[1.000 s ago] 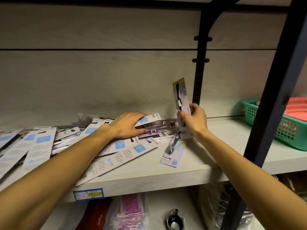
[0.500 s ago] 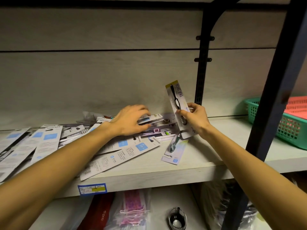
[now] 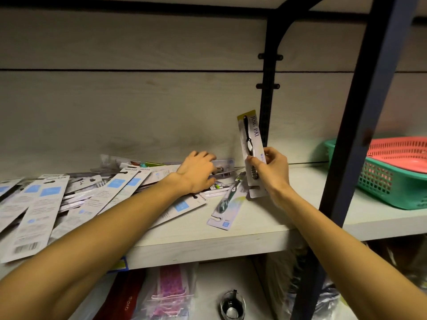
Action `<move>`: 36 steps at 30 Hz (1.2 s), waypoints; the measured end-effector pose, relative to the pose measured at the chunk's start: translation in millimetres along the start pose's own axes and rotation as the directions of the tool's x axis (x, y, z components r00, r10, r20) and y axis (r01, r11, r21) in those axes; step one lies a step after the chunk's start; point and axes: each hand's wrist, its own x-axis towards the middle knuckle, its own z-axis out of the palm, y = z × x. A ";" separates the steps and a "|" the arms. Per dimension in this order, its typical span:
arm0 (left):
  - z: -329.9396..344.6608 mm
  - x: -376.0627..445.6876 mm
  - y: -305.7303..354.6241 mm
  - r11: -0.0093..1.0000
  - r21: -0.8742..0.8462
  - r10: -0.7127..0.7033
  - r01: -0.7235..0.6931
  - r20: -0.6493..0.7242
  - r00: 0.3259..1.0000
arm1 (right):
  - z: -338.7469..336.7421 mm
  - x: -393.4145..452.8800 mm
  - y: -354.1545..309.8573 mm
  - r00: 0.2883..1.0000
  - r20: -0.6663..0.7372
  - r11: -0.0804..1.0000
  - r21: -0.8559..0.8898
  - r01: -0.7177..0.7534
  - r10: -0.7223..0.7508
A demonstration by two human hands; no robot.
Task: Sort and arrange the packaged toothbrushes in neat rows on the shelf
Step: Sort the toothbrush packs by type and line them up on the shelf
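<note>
Shelf (image 3: 265, 211), R hand (image 3: 273, 172) gripping upright pack (image 3: 250, 144)

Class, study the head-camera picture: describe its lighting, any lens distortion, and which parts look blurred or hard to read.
Head view: dim, warm light, with the back wall darkest behind the left hand; the wide lens bows the shelf and slants the dark upright post; large lettering on the upright toothbrush pack in the right hand reads clearly, while small print on the scattered packs is too soft to read.

Packs (image 3: 76, 199) piled left on shelf (image 3: 265, 218); baskets (image 3: 392, 179) right.
</note>
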 end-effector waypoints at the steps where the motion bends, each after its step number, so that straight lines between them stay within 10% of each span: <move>1: 0.6 2.7 1.7 0.999 -0.032 -0.034 0.034 0.001 0.999 | -0.1 -1.8 0.3 1.000 -0.014 1.000 -0.016 0.019 -0.019; 7: -6.8 18.0 2.0 0.834 -0.470 -0.366 0.290 -0.078 0.927 | -2.5 -7.6 -1.6 0.990 -0.125 0.997 -0.056 0.053 -0.060; 13: -31.7 27.6 -3.6 0.247 -0.935 -0.661 0.255 0.029 0.749 | -5.4 -5.9 -6.4 0.966 -0.240 0.995 -0.056 0.085 -0.096; 23: -80.5 -19.3 -24.4 -0.238 -0.969 -0.740 0.072 0.229 0.633 | 9.0 -7.7 -34.4 0.968 -0.242 0.997 -0.023 0.068 -0.072; 36: -113.0 -194.9 -81.8 -0.340 -0.932 -0.737 0.124 0.346 0.580 | 118.7 -104.3 -124.3 0.994 0.025 0.967 0.239 0.093 -0.102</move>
